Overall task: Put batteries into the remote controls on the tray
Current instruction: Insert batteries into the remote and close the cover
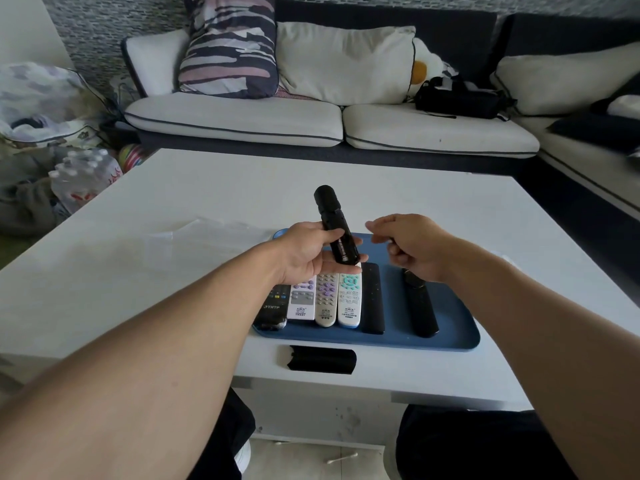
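The left hand (311, 252) holds a black remote (335, 225) above the far part of the tray (450, 336), palm up, thumb laid across the body and fingers curled beneath it; the remote points away from the person, its far end tilted up and to the left. The right hand (412, 245) hovers just right of that remote, apart from it, with fingers curled inward; a small dark item shows between the fingertips, but it cannot be told what it is or whether the hand grips it. Below both hands, the blue tray lies on the white table (173, 265) near its front edge. Six remotes lie side by side on the tray, lengthwise toward the person: from the left, a black one in clear wrap (273, 311), a white one with grey keys (302, 303), a beige one with purple keys (326, 301), a white one with teal keys (349, 299), a slim black one (373, 299), and, set apart to the right and slightly angled, another black one (420, 306). A black battery cover (322, 360) lies on the table just near of the tray. A clear plastic box (204, 240) sits on the table left of the tray. A sofa (242, 119) with cushions stands beyond the table.
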